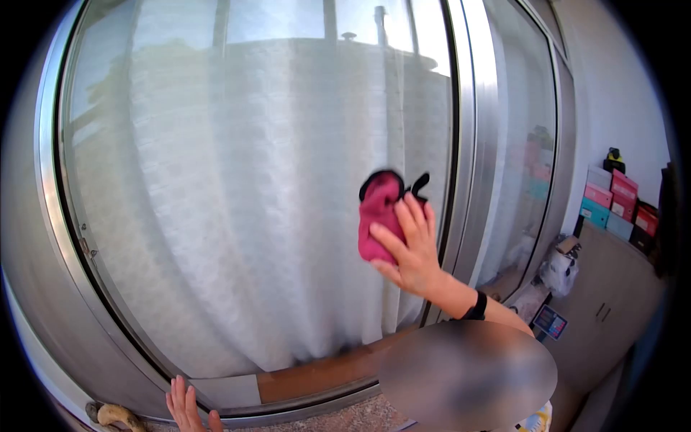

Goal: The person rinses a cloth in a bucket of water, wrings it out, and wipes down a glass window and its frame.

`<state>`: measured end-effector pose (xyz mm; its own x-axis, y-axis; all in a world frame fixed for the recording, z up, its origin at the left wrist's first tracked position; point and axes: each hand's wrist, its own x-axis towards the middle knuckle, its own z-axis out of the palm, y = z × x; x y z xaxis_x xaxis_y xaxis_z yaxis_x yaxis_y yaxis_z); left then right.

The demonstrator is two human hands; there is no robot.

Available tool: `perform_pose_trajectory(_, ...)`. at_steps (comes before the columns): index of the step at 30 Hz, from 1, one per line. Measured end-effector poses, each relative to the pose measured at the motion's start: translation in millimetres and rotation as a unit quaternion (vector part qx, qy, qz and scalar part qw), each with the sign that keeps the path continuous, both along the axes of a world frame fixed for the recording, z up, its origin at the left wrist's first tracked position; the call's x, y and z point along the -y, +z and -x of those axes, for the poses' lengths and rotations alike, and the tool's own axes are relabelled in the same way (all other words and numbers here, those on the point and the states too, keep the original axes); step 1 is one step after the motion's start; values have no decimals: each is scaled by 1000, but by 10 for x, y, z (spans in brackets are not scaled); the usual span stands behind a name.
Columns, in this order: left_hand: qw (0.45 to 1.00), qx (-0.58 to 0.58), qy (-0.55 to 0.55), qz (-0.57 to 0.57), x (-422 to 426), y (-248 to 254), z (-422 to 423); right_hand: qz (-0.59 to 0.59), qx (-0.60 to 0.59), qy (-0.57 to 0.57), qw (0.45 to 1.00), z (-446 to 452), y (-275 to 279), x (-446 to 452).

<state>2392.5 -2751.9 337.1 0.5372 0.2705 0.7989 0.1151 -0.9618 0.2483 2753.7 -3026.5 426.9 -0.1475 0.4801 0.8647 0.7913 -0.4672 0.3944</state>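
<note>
Against the large glass pane (252,180) my right hand (412,248) presses a crumpled pink cloth (376,223) with black edging. The fingers lie over the cloth's right side, and a black loop of it sticks up above them. A black band (476,306) is round the right wrist. At the bottom left, my left hand (188,409) is raised near the lower window frame, its fingers apart and holding nothing; its lower part is cut off by the image edge.
White curtains hang behind the glass. Metal frames (471,144) border the panes. At right, boxes (622,194) stand on a cabinet (604,288), with a plastic bag (560,272) beside it. A curved, pale brown object (119,415) lies at lower left. A blurred patch covers the lower centre-right.
</note>
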Motion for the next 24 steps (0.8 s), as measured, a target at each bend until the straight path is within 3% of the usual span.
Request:
perform_pose_trajectory(2, 999, -3, 35, 16, 7, 49, 75, 42, -50, -17, 998, 29, -792, 118)
perform_pose_trajectory(5, 999, -11, 32, 12, -24, 23, 117, 58, -56, -20, 997, 55, -681, 162)
perform_pose_trajectory(7, 1000, -19, 12, 4, 13, 116, 110, -10, -42, -17, 999, 93, 254, 102)
perform_pose_trajectory(12, 998, 5, -50, -33, 163, 272, -40, -152, 148, -32, 977, -341, 2881, -107)
perform_pose_trajectory(13, 996, 7, -74, -46, 186, 304, -69, -127, 62, 48, 989, -357, 3421, -85)
perform_pose_trajectory(14, 993, 5, -98, -59, 214, 318, -87, -185, 75, -14, 980, -379, 3853, -100)
perform_pose_trajectory(17, 992, -1, -112, -59, 298, 281, -179, -167, 25, 35, 985, -644, 4832, 21)
perform_pose_trajectory(21, 993, -43, -109, -6, 359, 130, -218, -188, 75, 13, 979, -803, 4605, 41)
perform_pose_trajectory(24, 991, -66, -106, 45, 342, -58, -241, -186, 64, 17, 980, -594, 3405, 115)
